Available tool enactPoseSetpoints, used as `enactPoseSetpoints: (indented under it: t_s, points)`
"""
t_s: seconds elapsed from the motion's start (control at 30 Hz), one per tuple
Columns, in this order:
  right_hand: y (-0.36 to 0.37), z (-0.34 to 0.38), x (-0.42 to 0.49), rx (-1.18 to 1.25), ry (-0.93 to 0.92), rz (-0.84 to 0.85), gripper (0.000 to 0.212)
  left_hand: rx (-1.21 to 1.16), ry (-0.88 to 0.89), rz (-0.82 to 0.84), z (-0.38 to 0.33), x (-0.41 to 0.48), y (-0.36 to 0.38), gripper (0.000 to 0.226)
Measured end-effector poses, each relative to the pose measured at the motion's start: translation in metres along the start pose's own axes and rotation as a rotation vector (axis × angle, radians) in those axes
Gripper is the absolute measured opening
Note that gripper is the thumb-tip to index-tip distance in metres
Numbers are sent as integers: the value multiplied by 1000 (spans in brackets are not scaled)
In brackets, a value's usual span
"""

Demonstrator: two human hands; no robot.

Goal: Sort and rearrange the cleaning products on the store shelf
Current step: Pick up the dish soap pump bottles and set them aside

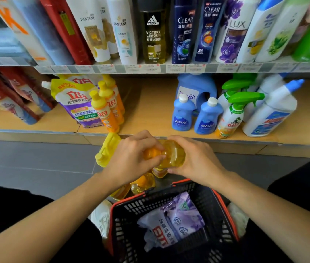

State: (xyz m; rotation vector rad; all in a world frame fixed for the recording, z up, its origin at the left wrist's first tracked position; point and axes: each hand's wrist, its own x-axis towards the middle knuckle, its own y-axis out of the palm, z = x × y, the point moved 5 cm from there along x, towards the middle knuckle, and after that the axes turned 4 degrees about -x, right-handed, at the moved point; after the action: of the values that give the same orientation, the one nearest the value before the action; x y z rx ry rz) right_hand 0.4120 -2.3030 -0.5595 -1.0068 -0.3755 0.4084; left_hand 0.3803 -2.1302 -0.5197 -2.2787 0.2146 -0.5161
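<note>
Yellow bottle (171, 154) gripped two-handed: left hand (129, 160) curled on cap end, right hand (194, 160) round body. Below grip: spare bottles (142, 184) on floor, pouches (175, 219) in basket (127, 221). Shelf (150, 111) gap above; sorting looks midway.

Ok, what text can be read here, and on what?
"PANTENE": two white bottles
"adidas VICTORY LEAGUE": dark bottle
"CLEAR": two navy bottles
"LUX": flowered bottle
"立白": purple pouch, lower shelf
Shelf price tags: too blurred to read.
</note>
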Motion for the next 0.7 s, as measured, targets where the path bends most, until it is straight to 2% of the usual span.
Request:
enactPoseSetpoints:
  t_s: [0.17, 0.3, 0.43, 0.6, 0.7]
  points:
    - [1, 2, -1, -88, -22, -45, 88, -71, -169, -138, 8, 2, 4, 9]
    - [2, 0, 1, -86, -18, -55, 88, -116, -258, -167, 16, 5, 5, 16]
    - [1, -5, 3, -25, 34, -24, 89, -165, -140, -72, 13, 8, 4, 11]
    - [-5, -15, 5, 173, 82, 37, 88, -198, 16, 53, 9, 9, 0, 30]
    - [-9, -19, 6, 345, 81, 83, 87, -331, -5, 53, 9, 8, -2, 36]
